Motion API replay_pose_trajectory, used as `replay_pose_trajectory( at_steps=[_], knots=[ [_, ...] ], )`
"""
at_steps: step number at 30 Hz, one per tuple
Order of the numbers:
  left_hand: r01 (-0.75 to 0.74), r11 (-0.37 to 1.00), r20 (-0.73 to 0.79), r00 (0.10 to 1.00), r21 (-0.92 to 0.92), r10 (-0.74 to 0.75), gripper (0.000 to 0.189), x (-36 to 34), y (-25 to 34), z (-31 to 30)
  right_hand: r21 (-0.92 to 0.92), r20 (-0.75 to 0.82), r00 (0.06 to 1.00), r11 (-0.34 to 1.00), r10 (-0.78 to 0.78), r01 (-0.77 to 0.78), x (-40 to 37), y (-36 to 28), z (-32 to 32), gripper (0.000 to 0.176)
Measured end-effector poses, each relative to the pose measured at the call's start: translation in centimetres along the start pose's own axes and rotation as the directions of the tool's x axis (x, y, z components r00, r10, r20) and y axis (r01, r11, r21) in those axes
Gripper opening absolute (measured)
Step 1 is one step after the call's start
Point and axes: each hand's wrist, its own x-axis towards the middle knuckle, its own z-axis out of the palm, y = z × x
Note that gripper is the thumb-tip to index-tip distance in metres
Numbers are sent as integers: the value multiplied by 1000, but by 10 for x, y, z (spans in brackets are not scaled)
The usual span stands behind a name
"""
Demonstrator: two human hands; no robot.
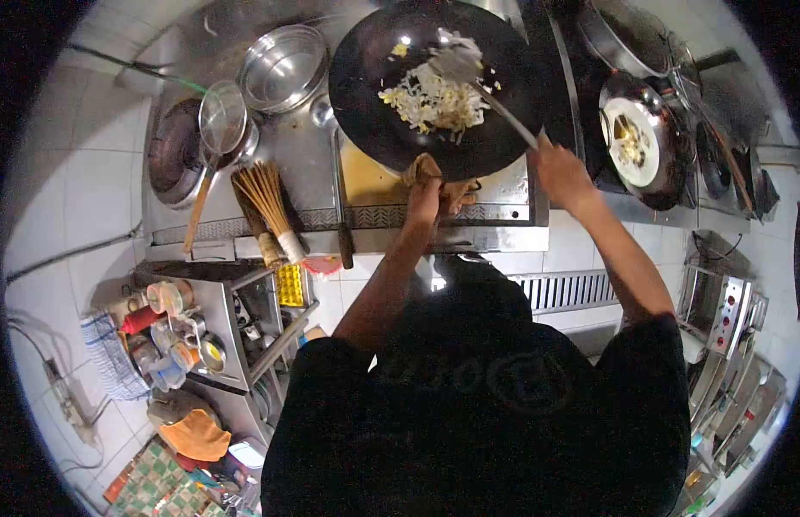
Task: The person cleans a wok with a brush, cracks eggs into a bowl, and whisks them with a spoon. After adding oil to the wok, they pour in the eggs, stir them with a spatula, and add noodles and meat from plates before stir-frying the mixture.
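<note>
A large black wok (365, 95) sits on the steel stove, holding pale fried rice or noodles (434, 99) with bits of yellow egg. My left hand (424, 196) grips the wok's near rim through a folded brown cloth (428, 168). My right hand (559, 172) holds the long handle of a metal ladle (456, 62), whose bowl rests in the food at the wok's far side.
A steel bowl (284, 67), a wire skimmer (221, 121) and a bamboo brush (266, 202) lie left of the wok. A white plate of food (631, 142) sits in a second wok at right. Seasoning containers (171, 327) fill a shelf at lower left.
</note>
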Motion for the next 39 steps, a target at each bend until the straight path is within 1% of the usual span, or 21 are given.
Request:
replay_pose_trajectory(
  at_steps=[3,5,9,11,12,15,16,18,22,24,25,27,28,29,31,34,35,36,37,38,39],
  knots=[
    [120,940,116,989,-319,-86,34,-5,9,-6,-117,316,944,991,96,-61,-62,-44,-43,37],
    [-7,1000,136,991,-3,7,38,38,-50,-31,35,169,983,996,74,-81,-54,-52,-7,34],
    [152,976,-26,987,-154,-158,47,-42,41,-3,124,182,979,986,88,-112,2,-45,0,36],
    [-185,977,-147,969,102,199,45,-52,54,-3,37,339,941,999,-5,-9,-10,-78,-11,38],
    [-152,987,-242,961,-57,134,42,-57,52,0,-59,358,932,995,-50,76,-9,-93,-21,39],
    [-362,930,-323,890,-69,323,37,-71,43,-9,64,324,933,980,157,-187,33,-57,-20,36],
    [-360,930,-323,891,-71,320,37,-81,44,-18,63,327,932,980,157,-187,22,-40,-10,36],
    [-178,978,-248,957,-104,148,32,-107,55,-44,-19,47,996,997,-74,75,6,-2,14,34],
    [-347,936,-242,914,-54,325,28,-127,27,-83,-77,84,996,997,-20,27,-42,-61,-13,35],
    [-146,989,-81,986,-28,143,32,-139,11,-95,93,400,915,991,52,-98,-15,-71,-34,35],
    [-144,989,-76,987,-27,142,32,-141,3,-100,103,455,882,977,122,-188,0,-70,-46,35],
    [215,951,-98,975,224,-197,41,-142,-19,-111,111,445,889,979,105,-172,7,-67,-70,36],
    [241,929,4,968,282,-252,48,-143,-24,-118,107,441,892,981,101,-164,-3,-72,-79,36],
    [217,812,-35,971,542,-237,51,-145,-30,-122,67,431,896,987,106,-149,-21,-80,-88,36],
    [-1,863,88,995,504,-50,45,-164,-19,-109,28,425,897,989,121,-147,-29,-88,-86,37],
    [-328,890,302,924,318,233,32,-122,-165,-102,155,372,924,975,89,-157,-19,-76,-51,39],
    [-322,893,322,921,314,219,32,-104,-192,-89,137,350,929,974,121,-178,-9,-65,-33,40],
    [-65,954,606,760,-291,236,26,-77,-210,-74,121,306,935,967,180,-226,-7,-60,-24,40],
    [398,642,733,537,-656,417,28,-69,-207,-60,106,263,936,957,236,-271,-10,-57,-19,40],
    [413,641,745,524,-647,414,28,-74,-205,-53,122,328,909,943,256,-309,-18,-57,-15,42],
    [336,901,689,723,-275,-60,20,-90,-171,-36,128,381,881,928,279,-349,-25,-50,-13,45]
  ],
)
